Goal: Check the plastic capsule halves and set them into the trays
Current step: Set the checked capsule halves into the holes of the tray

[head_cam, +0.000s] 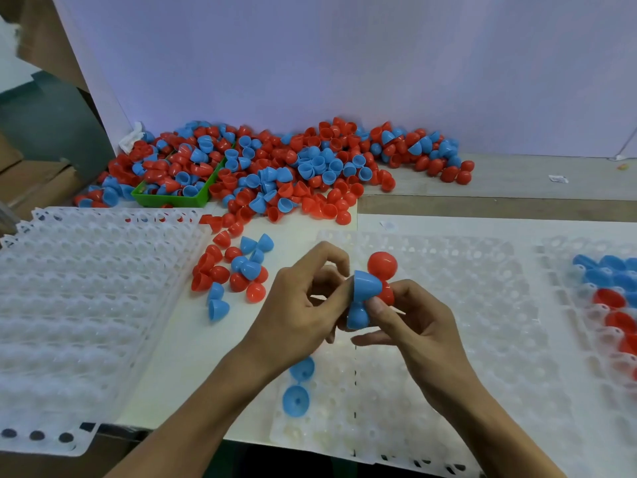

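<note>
Frame centre: left hand (303, 305) and right hand (413, 326), fingers curled, pinch blue capsule halves (365, 288) between fingertips above tray (448, 339).

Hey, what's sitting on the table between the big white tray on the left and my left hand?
A small loose cluster of red and blue capsule halves lies on the table between the left tray and your left hand, seen in the head view.
</note>
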